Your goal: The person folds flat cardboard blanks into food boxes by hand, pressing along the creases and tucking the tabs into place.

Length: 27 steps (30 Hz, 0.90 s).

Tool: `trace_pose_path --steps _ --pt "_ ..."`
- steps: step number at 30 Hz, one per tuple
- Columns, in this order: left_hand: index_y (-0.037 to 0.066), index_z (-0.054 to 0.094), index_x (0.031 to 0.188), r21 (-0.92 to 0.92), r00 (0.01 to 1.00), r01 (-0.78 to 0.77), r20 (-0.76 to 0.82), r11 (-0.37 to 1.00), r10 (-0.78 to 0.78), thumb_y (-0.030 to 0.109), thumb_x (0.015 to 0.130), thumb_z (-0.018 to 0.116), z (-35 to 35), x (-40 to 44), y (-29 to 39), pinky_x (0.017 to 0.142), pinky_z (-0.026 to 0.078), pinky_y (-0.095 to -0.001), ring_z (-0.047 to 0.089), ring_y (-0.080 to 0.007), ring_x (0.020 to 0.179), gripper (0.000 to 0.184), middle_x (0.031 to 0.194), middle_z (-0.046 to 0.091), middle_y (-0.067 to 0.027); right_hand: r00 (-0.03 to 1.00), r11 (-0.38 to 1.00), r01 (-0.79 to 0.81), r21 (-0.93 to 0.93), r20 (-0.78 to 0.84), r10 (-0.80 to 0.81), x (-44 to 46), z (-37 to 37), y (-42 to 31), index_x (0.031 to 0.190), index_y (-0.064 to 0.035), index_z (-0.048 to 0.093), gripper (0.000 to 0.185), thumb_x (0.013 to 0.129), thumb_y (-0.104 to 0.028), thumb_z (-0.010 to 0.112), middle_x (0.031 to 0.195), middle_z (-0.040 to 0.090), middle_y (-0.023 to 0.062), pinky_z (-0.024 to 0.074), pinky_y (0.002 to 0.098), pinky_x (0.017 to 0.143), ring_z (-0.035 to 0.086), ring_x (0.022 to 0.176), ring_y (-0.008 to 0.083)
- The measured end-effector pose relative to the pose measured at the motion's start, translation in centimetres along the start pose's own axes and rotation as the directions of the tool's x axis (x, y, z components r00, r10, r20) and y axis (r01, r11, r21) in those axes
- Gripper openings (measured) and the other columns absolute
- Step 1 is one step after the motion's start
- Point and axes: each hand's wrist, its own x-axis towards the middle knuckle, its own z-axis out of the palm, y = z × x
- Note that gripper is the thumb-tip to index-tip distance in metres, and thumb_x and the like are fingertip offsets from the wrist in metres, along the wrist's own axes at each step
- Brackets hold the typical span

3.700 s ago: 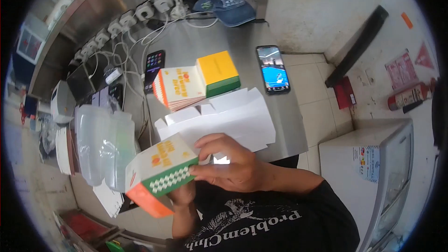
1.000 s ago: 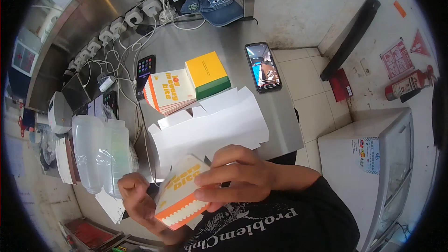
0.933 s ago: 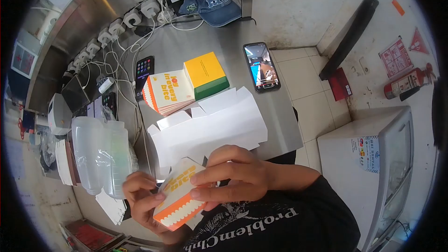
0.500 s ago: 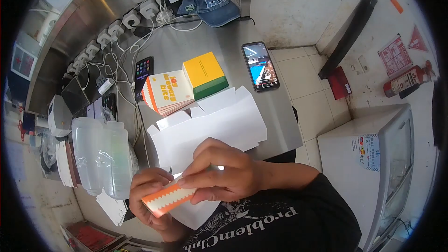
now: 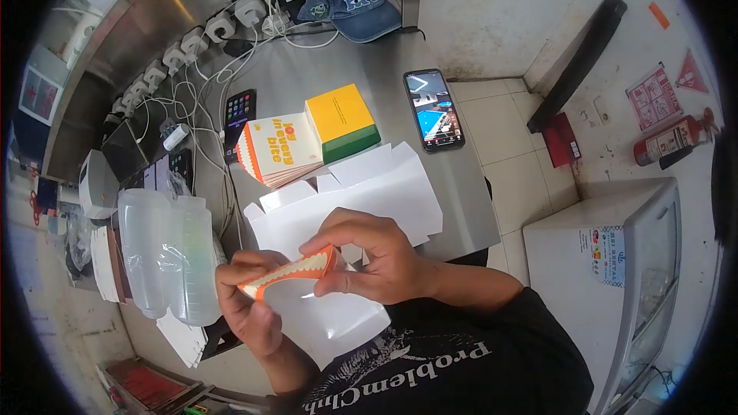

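Observation:
A partly folded carton (image 5: pixel 296 267), orange with a cream scalloped pattern and a white inner side, hangs between my hands near my chest. My left hand (image 5: pixel 252 303) grips its left end with fingers and thumb. At the other end, my right hand (image 5: pixel 369 253) pinches the orange corner between thumb and fingers. Just beyond the hands, flat white card sheets (image 5: pixel 361 204) lie on the steel table. Behind them rests a stack of printed cartons (image 5: pixel 280 146) in cream, yellow and green.
A lit phone (image 5: pixel 435 111) lies at the table's right side, another phone (image 5: pixel 240 119) by the cables. A blue cap (image 5: pixel 354 11) sits at the back. Bagged plastic containers (image 5: pixel 169 253) stand at the left, a white freezer (image 5: pixel 576 261) at the right.
The carton has turned and opened in my hands, from its printed cream face to the narrow orange strip and white inside. Both hands have changed their hold along its edge.

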Motion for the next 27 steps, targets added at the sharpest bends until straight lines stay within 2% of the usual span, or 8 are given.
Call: trace_pose_path --steps 2,5,7,10,16,19,23,27 --pt "0.002 0.054 0.108 -0.056 0.999 0.026 0.043 0.998 -0.023 0.019 0.103 0.075 0.4 0.0 -0.7 0.088 0.053 -0.037 0.066 -0.0242 0.094 0.027 0.103 0.066 -0.0176 1.0 1.0 0.001 -0.023 -0.026 -0.002 -0.3 0.4 0.3 0.121 0.0002 0.076 0.036 0.095 -0.018 0.092 0.102 0.074 0.0117 0.0556 0.0331 0.081 0.071 0.089 0.0201" --pt "0.004 0.054 0.105 -0.034 0.993 0.107 -0.041 0.994 -0.109 0.016 0.106 0.071 0.4 -0.6 -1.9 0.086 0.049 -0.0318 0.064 -0.0189 0.092 0.022 0.102 0.068 -0.0153 0.988 0.989 -0.145 -0.016 -0.064 0.144 -1.0 0.9 0.7 0.112 -0.0003 0.075 0.023 0.097 -0.013 0.088 0.094 0.074 0.0095 0.0522 0.0312 0.07 0.068 0.076 0.017" --pt "0.004 0.053 0.102 -0.014 0.992 0.107 -0.068 0.994 -0.107 0.017 0.108 0.07 1.0 -0.8 -2.1 0.084 0.045 -0.029 0.06 -0.0149 0.09 0.022 0.101 0.07 -0.014 0.992 0.986 -0.109 -0.122 -0.078 0.1 -0.8 1.1 0.6 0.109 -0.0003 0.073 0.015 0.101 -0.008 0.082 0.087 0.072 0.0082 0.0479 0.0301 0.063 0.063 0.067 0.0148" --pt "0.002 0.057 0.099 -0.059 0.99 0.137 -0.028 0.989 -0.139 0.019 0.108 0.072 0.9 -1.0 -2.0 0.081 0.044 -0.0284 0.058 -0.014 0.086 0.024 0.096 0.07 -0.0122 0.989 0.999 0.02 -0.038 -0.149 -0.026 -0.6 1.7 0.9 0.104 -0.0002 0.073 0.008 0.103 -0.006 0.078 0.08 0.067 0.008 0.0454 0.0305 0.061 0.06 0.064 0.0144" --pt "-0.002 0.063 0.086 0.056 0.992 0.089 0.088 0.994 -0.093 0.025 0.108 0.07 1.1 0.5 -1.7 0.068 0.042 -0.029 0.059 -0.0143 0.076 0.035 0.088 0.072 -0.0117 0.993 0.977 0.083 -0.194 -0.069 -0.098 0.2 1.6 0.5 0.089 -0.0007 0.07 0.015 0.102 -0.004 0.077 0.071 0.06 0.0069 0.0388 0.034 0.054 0.054 0.058 0.0163" --pt "-0.003 0.063 0.081 0.222 0.996 0.029 0.08 0.974 -0.048 0.032 0.109 0.068 1.3 0.9 -0.9 0.064 0.042 -0.0293 0.06 -0.0146 0.072 0.045 0.086 0.073 -0.013 0.997 0.999 0.031 -0.044 -0.07 -0.034 0.7 1.4 -0.2 0.081 -0.0012 0.065 0.022 0.101 -0.001 0.076 0.069 0.057 0.0069 0.0362 0.0353 0.053 0.049 0.055 0.0187" --pt "-0.005 0.066 0.084 0.282 0.991 -0.028 0.134 0.959 -0.01 0.043 0.109 0.071 1.3 1.2 -1.3 0.063 0.042 -0.0293 0.06 -0.0148 0.071 0.054 0.085 0.073 -0.0122 0.996 0.986 0.078 -0.147 -0.021 -0.082 0.8 0.9 0.3 0.076 -0.0012 0.059 0.029 0.1 0.0 0.075 0.068 0.054 0.0075 0.0345 0.0361 0.052 0.046 0.054 0.0189" --pt "-0.006 0.068 0.088 0.331 0.99 0.032 0.121 0.943 -0.076 0.046 0.108 0.073 0.5 0.3 -2.5 0.064 0.043 -0.029 0.058 -0.0142 0.071 0.056 0.089 0.072 -0.0096 0.973 0.966 0.139 -0.219 -0.152 -0.175 0.9 0.8 0.5 0.075 -0.0013 0.056 0.032 0.102 -0.001 0.075 0.067 0.053 0.0063 0.0338 0.0363 0.051 0.045 0.054 0.0157"
